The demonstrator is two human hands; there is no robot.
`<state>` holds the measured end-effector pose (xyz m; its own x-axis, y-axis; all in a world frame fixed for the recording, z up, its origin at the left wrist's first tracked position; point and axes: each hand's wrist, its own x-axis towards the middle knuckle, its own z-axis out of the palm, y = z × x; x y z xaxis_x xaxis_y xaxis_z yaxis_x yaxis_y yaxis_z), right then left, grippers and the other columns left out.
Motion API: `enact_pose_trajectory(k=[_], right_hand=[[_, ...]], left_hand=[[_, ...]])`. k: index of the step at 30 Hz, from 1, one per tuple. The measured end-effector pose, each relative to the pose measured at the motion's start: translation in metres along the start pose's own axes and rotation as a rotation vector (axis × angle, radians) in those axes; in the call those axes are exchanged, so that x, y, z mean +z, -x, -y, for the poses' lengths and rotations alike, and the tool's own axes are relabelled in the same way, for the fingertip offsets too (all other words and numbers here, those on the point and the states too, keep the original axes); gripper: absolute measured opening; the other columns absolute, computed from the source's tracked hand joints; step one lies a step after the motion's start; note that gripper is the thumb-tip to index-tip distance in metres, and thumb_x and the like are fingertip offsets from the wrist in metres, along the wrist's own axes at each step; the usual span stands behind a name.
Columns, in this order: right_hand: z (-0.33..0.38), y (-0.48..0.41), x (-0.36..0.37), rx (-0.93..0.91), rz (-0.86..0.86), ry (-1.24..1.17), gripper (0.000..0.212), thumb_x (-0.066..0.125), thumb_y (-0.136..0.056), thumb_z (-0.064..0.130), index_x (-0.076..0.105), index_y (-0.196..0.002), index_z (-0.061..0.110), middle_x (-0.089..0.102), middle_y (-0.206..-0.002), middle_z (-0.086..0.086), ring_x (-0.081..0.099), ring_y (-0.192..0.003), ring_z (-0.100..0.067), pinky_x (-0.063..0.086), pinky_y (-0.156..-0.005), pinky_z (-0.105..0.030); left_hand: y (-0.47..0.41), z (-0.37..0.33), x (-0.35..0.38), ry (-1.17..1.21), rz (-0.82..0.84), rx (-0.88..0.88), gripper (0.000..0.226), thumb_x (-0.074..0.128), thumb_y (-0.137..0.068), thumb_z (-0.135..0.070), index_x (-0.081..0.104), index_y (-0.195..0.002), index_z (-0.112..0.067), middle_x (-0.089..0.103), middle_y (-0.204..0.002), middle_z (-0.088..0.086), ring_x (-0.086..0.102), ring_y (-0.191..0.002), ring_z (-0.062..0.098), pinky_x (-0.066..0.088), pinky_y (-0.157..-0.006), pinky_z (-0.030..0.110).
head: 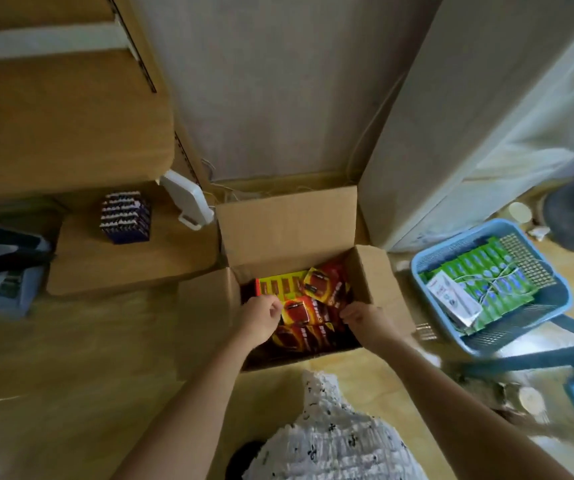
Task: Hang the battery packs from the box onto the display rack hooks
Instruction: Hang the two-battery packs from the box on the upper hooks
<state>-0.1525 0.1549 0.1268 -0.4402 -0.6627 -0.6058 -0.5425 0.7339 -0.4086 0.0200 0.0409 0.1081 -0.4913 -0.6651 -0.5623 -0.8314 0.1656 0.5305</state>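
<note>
An open cardboard box (278, 230) stands on the floor in front of me, flaps spread. Inside lie several red, black and yellow battery packs (327, 285), loosely piled. Both my arms reach down into it. My left hand (261, 317) is curled at the left edge of the top pack (299, 311), fingers pinched on it. My right hand (361, 318) grips packs at the right side of the pile, its fingertips hidden among them. No display rack hooks are in view.
A blue plastic basket (555, 299) with green packets sits to the right. A low cardboard box (122, 265) at left carries a purple stack of batteries (125, 217). A white device (188, 199) leans beside wooden shelving (63, 116). A pale cabinet (469, 116) stands right.
</note>
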Motion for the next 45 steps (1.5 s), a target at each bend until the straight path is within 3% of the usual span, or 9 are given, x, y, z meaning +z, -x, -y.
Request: enact_pose_trajectory(k=[5, 9, 19, 23, 29, 33, 38, 42, 45], right_hand=[[-0.042, -0.079, 0.07, -0.037, 0.176, 0.177, 0.035, 0.036, -0.094, 0.011, 0.055, -0.124, 0.017, 0.057, -0.128, -0.008, 0.055, -0.116, -0.026, 0.045, -0.098, -0.032], [-0.068, -0.12, 0.107, -0.023, 0.3, 0.327, 0.032, 0.044, -0.093, 0.016, 0.052, -0.124, 0.012, 0.057, -0.125, -0.011, 0.056, -0.112, -0.028, 0.048, -0.092, -0.032], [-0.072, -0.147, 0.13, -0.032, 0.407, 0.456, 0.034, 0.058, -0.088, 0.034, 0.057, -0.116, 0.015, 0.062, -0.117, -0.006, 0.06, -0.105, -0.022, 0.052, -0.087, -0.032], [-0.063, -0.139, 0.117, -0.112, 0.283, 0.407, 0.027, 0.055, -0.09, 0.035, 0.063, -0.108, 0.017, 0.062, -0.109, -0.003, 0.06, -0.098, -0.019, 0.05, -0.081, -0.029], [-0.017, -0.084, 0.043, -0.182, 0.038, 0.217, 0.022, 0.057, -0.087, 0.041, 0.06, -0.077, 0.022, 0.067, -0.093, -0.003, 0.062, -0.087, -0.02, 0.051, -0.077, -0.032], [0.027, -0.027, -0.031, -0.205, -0.091, 0.117, 0.022, 0.056, -0.089, 0.036, 0.066, -0.091, 0.017, 0.064, -0.093, 0.001, 0.057, -0.082, -0.013, 0.044, -0.063, -0.019], [0.098, 0.052, -0.123, -0.317, -0.185, -0.057, 0.019, 0.06, -0.088, 0.032, 0.066, -0.094, 0.015, 0.068, -0.095, -0.001, 0.064, -0.084, -0.015, 0.05, -0.069, -0.025], [0.17, 0.126, -0.191, -0.441, -0.218, -0.171, 0.014, 0.057, -0.09, 0.027, 0.063, -0.091, 0.015, 0.063, -0.086, 0.006, 0.058, -0.073, -0.001, 0.039, -0.059, -0.005], [0.225, 0.179, -0.234, -0.502, -0.201, -0.276, 0.007, 0.054, -0.092, 0.024, 0.056, -0.086, 0.021, 0.062, -0.084, 0.006, 0.059, -0.077, -0.006, 0.042, -0.065, -0.01]], left_hand=[[-0.064, 0.049, 0.071, -0.123, 0.124, 0.115, 0.03, 0.049, -0.093, -0.013, 0.057, -0.122, -0.019, 0.055, -0.13, 0.0, 0.054, -0.116, 0.018, 0.047, -0.095, 0.032], [-0.094, 0.073, 0.107, -0.265, 0.21, 0.199, 0.042, 0.061, -0.087, -0.018, 0.052, -0.128, -0.02, 0.048, -0.138, 0.001, 0.044, -0.127, 0.019, 0.04, -0.104, 0.036], [-0.099, 0.106, 0.124, -0.13, 0.039, 0.232, 0.016, 0.065, -0.084, -0.023, 0.066, -0.099, -0.017, 0.063, -0.114, -0.004, 0.06, -0.102, 0.015, 0.051, -0.084, 0.033], [-0.096, 0.099, 0.113, 0.043, -0.002, 0.208, 0.011, 0.064, -0.085, -0.023, 0.065, -0.095, -0.017, 0.067, -0.103, -0.005, 0.061, -0.094, 0.011, 0.051, -0.08, 0.028], [-0.058, 0.064, 0.05, 0.33, -0.154, 0.086, 0.018, 0.067, -0.083, -0.02, 0.065, -0.097, -0.008, 0.063, -0.091, -0.001, 0.059, -0.085, 0.014, 0.048, -0.069, 0.024], [-0.006, 0.024, -0.023, 0.559, -0.227, 0.059, 0.008, 0.067, -0.082, -0.012, 0.061, -0.082, -0.017, 0.067, -0.088, 0.008, 0.065, -0.084, 0.023, 0.053, -0.075, 0.042], [0.079, -0.035, -0.128, 0.716, -0.232, 0.051, 0.011, 0.064, -0.084, -0.015, 0.06, -0.088, -0.024, 0.067, -0.091, -0.004, 0.065, -0.088, 0.012, 0.054, -0.076, 0.027], [0.153, -0.082, -0.213, 0.776, -0.307, 0.064, 0.01, 0.062, -0.086, -0.015, 0.058, -0.093, -0.02, 0.064, -0.089, -0.009, 0.061, -0.083, 0.002, 0.051, -0.067, 0.017], [0.213, -0.11, -0.274, 0.809, -0.396, 0.076, 0.01, 0.063, -0.086, -0.015, 0.057, -0.094, -0.019, 0.063, -0.087, -0.012, 0.06, -0.082, 0.0, 0.052, -0.062, 0.013]])
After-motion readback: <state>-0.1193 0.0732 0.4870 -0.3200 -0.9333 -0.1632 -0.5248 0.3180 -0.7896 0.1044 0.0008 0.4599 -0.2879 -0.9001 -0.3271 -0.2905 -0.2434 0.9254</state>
